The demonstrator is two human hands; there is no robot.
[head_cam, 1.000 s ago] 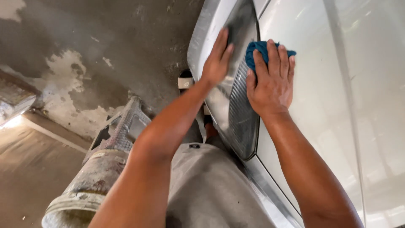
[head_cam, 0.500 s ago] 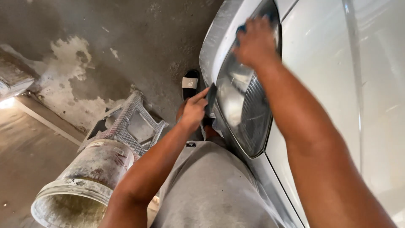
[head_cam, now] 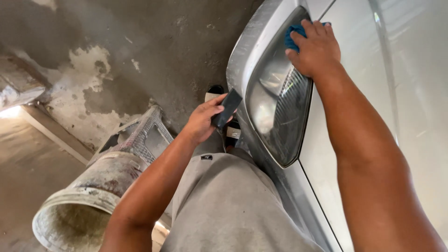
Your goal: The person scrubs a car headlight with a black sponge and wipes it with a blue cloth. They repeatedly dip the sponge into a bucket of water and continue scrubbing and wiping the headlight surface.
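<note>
Right hand [head_cam: 316,49] is pressed flat on a blue cloth [head_cam: 293,36], pinning it against the top end of the headlight [head_cam: 278,105] of a silver car [head_cam: 373,93]. Fingers spread over the cloth and closed down on it; only a blue edge shows past the fingertips.

Left hand [head_cam: 201,122] is off the car, held low beside the bumper edge, fingers wrapped around a small dark flat block [head_cam: 227,108]. Can't tell what it is: could be a sanding block or a pad. Not touching the lens.

Progress, judged from the lens only: still hazy and dull over most of the surface, with a milky patch mid-lens and the ribbed reflector section reading grey through it. No wet film or foam that I can make out. Cloth is working the upper corner; middle and lower end of the lens look untreated or at least not cleared. So I'd call it early to mid, with most of the lens left.

Around: person in grey shorts [head_cam: 233,205] stands close against the front corner of the car. A grimy bucket [head_cam: 79,205] sits on the concrete floor [head_cam: 154,42] by the left leg, with a dirty mesh crate-like thing [head_cam: 140,135] just behind it. Sandalled feet partly visible below the left hand.
</note>
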